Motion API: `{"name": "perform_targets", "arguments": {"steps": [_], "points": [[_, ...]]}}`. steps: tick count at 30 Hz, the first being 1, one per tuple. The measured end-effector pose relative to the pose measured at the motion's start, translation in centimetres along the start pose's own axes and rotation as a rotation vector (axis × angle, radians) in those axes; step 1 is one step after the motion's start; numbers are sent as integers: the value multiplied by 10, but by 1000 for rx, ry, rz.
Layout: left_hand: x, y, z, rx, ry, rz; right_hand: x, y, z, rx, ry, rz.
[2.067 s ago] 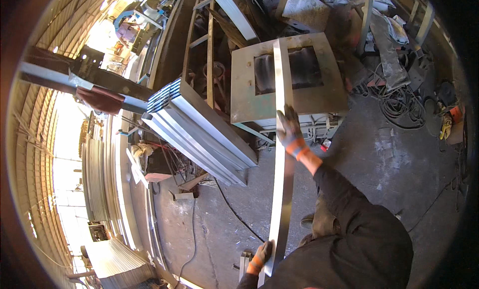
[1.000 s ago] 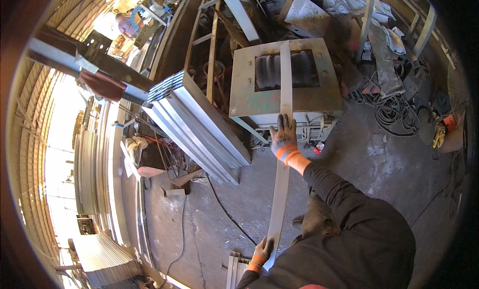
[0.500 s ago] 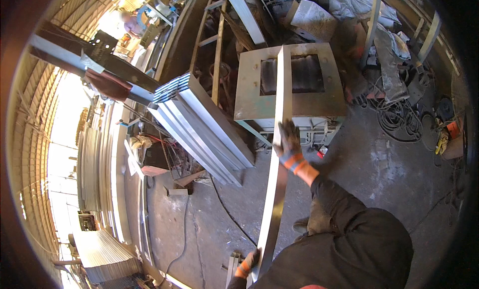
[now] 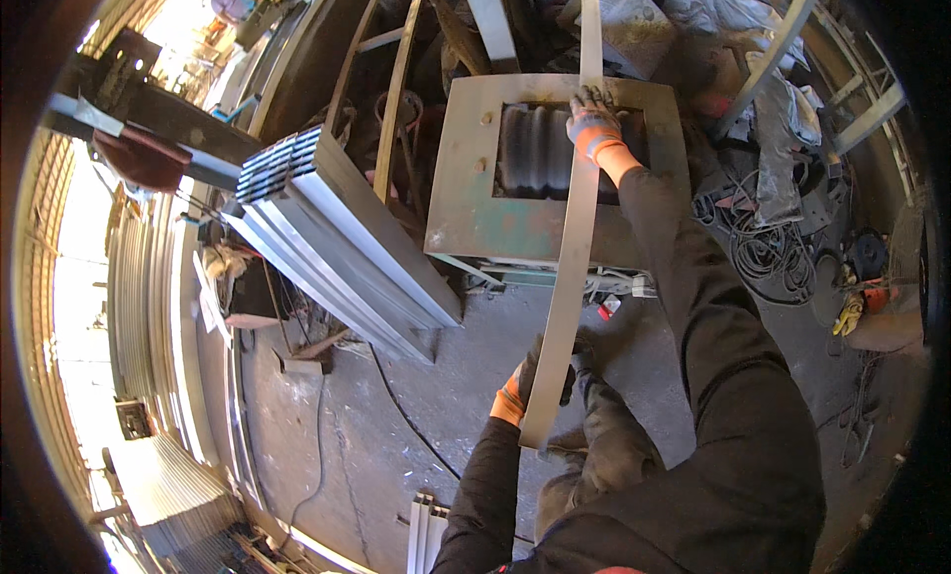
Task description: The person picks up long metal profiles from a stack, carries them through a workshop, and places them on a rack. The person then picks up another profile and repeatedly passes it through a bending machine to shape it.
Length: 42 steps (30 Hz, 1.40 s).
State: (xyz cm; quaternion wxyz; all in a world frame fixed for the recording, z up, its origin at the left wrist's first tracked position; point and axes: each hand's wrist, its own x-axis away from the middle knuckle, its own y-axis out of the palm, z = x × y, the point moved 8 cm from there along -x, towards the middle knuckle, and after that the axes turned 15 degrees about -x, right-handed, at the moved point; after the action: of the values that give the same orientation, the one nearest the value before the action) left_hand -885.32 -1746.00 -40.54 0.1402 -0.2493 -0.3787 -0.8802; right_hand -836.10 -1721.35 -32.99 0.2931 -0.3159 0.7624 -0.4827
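A long, bare metal strip (image 4: 565,277) runs from near my body across the top of a metal machine table (image 4: 461,193) and beyond its far edge. My left hand (image 4: 530,381), in a dark and orange glove, wraps round the strip close to its near end, with fingertips showing on the right side. Farther out, my right hand (image 4: 592,123), gloved alike, lies on top of the strip over the table's dark opening (image 4: 530,153). Its fingers are spread across the metal. The strip hides part of the opening and of the left palm.
A stack of long metal profiles (image 4: 347,242) leans left of the machine. Cables (image 4: 386,386) cross the floor, and a coil of hose (image 4: 773,257) lies at right. Short profiles (image 4: 426,534) lie near my left forearm. A person (image 4: 230,1) is in the far left background.
Both hands have moved forward, the right one from before the machine to over its opening. The strip has shifted away from me, its near end now off the lower edge. The view has shifted too.
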Motion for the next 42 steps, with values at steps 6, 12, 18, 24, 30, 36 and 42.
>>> {"name": "perform_targets", "arguments": {"steps": [6,12,18,24,30,36,42], "points": [[112,-17,-89,87,-132,63,138,-21,-57,-28,-142,116],[287,-12,-223,112,-202,31,328,-45,-136,-261,-151,134],[430,-9,-328,-21,-192,95,488,-54,-202,-288,-144,120],[575,-8,-379,-156,-132,375,612,-45,-251,-519,-148,57],[638,10,-327,-373,12,422,595,-68,-306,-1180,-273,79],[580,-2,-151,-1082,417,1003,517,-93,-334,-1128,-314,158],[408,-40,-21,-1491,225,1243,534,-49,-240,-987,-325,21]]}}
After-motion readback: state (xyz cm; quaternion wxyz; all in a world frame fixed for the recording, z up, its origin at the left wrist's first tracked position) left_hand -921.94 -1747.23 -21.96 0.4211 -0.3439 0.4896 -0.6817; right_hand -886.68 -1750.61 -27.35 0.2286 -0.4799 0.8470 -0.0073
